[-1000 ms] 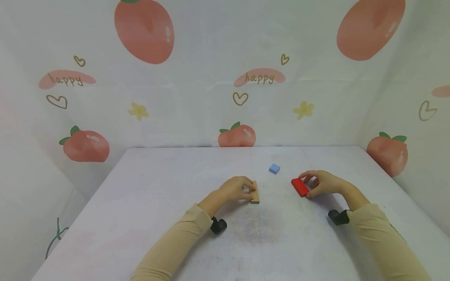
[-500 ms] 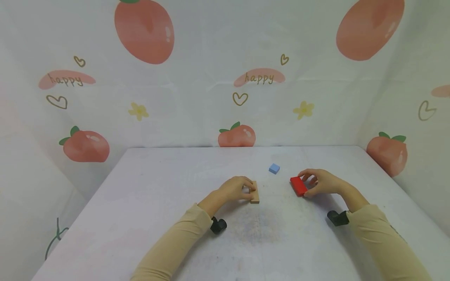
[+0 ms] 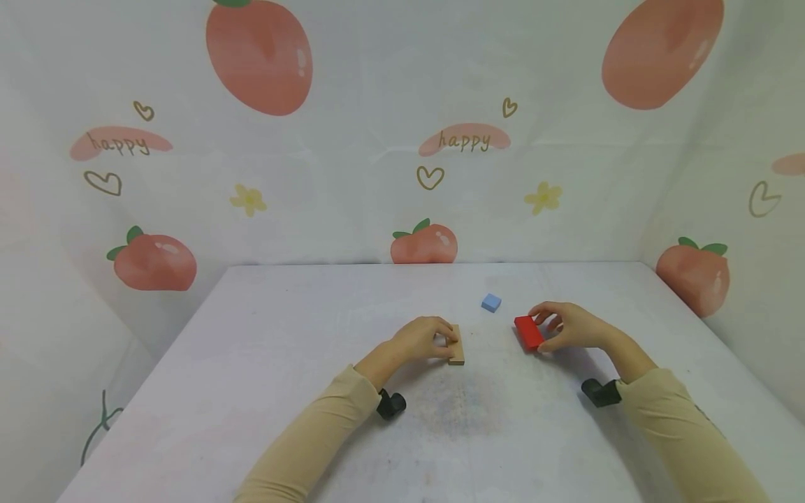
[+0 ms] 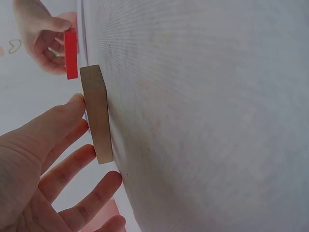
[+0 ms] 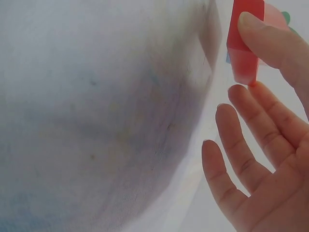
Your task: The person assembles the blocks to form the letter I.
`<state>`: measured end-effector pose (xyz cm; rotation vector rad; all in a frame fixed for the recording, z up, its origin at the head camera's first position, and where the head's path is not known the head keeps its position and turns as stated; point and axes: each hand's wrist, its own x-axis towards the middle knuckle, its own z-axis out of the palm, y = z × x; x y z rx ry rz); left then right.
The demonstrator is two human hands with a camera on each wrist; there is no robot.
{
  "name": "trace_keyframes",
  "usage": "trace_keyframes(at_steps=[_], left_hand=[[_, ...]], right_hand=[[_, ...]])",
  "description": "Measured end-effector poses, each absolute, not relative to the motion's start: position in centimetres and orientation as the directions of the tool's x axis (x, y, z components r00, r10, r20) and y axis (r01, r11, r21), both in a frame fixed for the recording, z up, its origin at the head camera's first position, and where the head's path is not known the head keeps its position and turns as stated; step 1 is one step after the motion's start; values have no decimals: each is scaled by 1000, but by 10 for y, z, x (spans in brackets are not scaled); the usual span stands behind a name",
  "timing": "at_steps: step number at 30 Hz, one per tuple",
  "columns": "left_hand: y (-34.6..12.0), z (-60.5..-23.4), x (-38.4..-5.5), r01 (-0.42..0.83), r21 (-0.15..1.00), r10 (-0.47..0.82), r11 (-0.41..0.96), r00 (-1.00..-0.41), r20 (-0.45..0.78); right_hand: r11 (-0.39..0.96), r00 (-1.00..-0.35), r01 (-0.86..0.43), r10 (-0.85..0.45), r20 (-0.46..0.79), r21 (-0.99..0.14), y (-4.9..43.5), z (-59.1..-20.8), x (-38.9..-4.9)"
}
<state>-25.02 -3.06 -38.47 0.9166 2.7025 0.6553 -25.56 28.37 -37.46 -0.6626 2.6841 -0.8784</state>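
Observation:
Near the middle of the table, the left hand (image 3: 418, 339) pinches a plain wooden block (image 3: 457, 346) between thumb and fingers. In the left wrist view the wooden block (image 4: 97, 116) lies against the table, the thumb at one edge and fingertips on its far side. To the right, the right hand (image 3: 575, 327) grips a red rectangular block (image 3: 529, 334) by its two ends. Thumb and fingertips touch the red block (image 5: 246, 41) in the right wrist view, the other fingers being spread. Whether the red block touches the table, I cannot tell.
A small blue block (image 3: 491, 302) lies farther back, between the two hands. White cloth with fruit prints hangs behind the table (image 3: 352, 300). A black wrist camera (image 3: 391, 405) sits at the left cuff and another black camera (image 3: 601, 392) at the right.
The right hand has moved a little to the left with the red block. The left hand and the wooden block stay in place, as does the blue block.

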Motion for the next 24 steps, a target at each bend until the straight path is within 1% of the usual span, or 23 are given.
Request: trace_keyframes(at_steps=[13,20,24], left_hand=[[-31,-384,-248,528,458,615,715,-786,-55],[-31,-384,-249,518,470,611,714,-789,-59],[-30,-383,-248,515,468,608,718,-791,-62]], right_hand=[[717,-871,-357,-487,-64,-598,283,-376,-256],[723,-875,-352,-479,-64,-595,278,-376,-255],[718,-870,-375,-490,-45,-586,273,-375,-254]])
